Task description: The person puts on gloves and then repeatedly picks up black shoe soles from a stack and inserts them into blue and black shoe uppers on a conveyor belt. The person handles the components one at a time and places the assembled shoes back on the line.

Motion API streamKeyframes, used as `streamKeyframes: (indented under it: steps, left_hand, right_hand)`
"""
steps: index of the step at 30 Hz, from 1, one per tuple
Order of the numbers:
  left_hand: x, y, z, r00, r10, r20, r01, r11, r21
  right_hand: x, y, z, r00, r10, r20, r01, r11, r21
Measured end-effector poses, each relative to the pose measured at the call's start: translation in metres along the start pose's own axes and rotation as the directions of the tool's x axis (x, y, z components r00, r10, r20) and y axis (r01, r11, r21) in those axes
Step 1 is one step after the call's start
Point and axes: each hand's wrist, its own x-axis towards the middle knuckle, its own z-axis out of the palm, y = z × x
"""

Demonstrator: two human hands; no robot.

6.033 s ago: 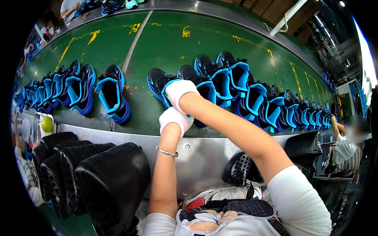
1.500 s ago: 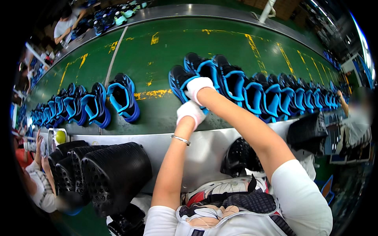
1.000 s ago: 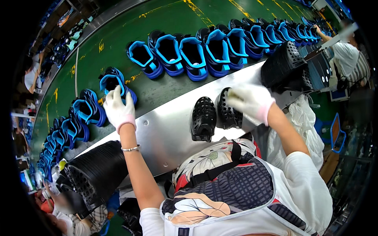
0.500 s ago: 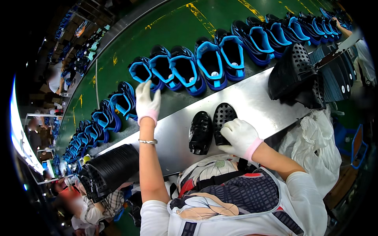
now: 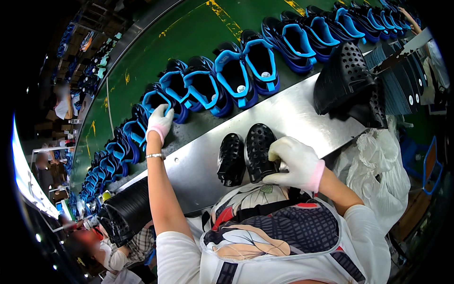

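Note:
My left hand (image 5: 160,122), in a white glove, reaches to the row of shoes, its fingers closed on the heel of a black sports shoe (image 5: 152,97) with a bright blue lining. On the metal ledge in front of me lie two black, perforated, shoe-shaped plastic inserts, a left one (image 5: 231,158) and a right one (image 5: 259,149). My gloved right hand (image 5: 297,163) is beside the right insert. Its thumb and fingers are apart around the near right edge, and the insert's dark side shows between them.
Many matching shoes (image 5: 231,78) line the green surface (image 5: 189,38). At the ledge's right stand black perforated inserts (image 5: 347,80) and stacked dark insoles (image 5: 402,80); a nested black stack (image 5: 130,206) is at left. White plastic bags (image 5: 378,175) hang at right. Other people work nearby.
My left hand has closed on a shoe's heel, its fingers spread before. My right hand has drawn off the right insert toward the right. The shoes have shifted left in view.

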Motion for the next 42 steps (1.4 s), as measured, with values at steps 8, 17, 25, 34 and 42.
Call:
streamKeyframes:
  steps: [8, 17, 25, 34, 42]
  left_hand:
    - [-0.092, 0.047, -0.024, 0.984, 0.034, -0.176, -0.103, 0.911, -0.399]
    - [-0.177, 0.051, 0.007, 0.803, 0.591, 0.080, 0.309, -0.298, -0.903]
    - [-0.168, 0.018, 0.017, 0.939, 0.343, -0.034, 0.124, -0.430, -0.894]
    - [-0.147, 0.012, 0.014, 0.989, 0.127, -0.081, -0.026, -0.386, -0.922]
    - [-0.111, -0.014, 0.017, 0.982, -0.090, -0.168, -0.131, 0.324, -0.937]
  right_hand:
    - [0.049, -0.049, 0.019, 0.957, -0.269, -0.106, 0.267, 0.963, -0.038]
    - [0.077, -0.113, 0.062, 0.909, -0.413, 0.049, 0.416, 0.904, -0.095]
    - [0.090, -0.126, 0.087, 0.988, -0.071, 0.138, 0.114, 0.938, -0.328]
    - [0.143, -0.126, 0.110, 0.994, -0.073, 0.078, 0.103, 0.844, -0.527]
    - [0.199, -0.139, 0.095, 0.978, 0.029, 0.208, 0.119, 0.741, -0.661]
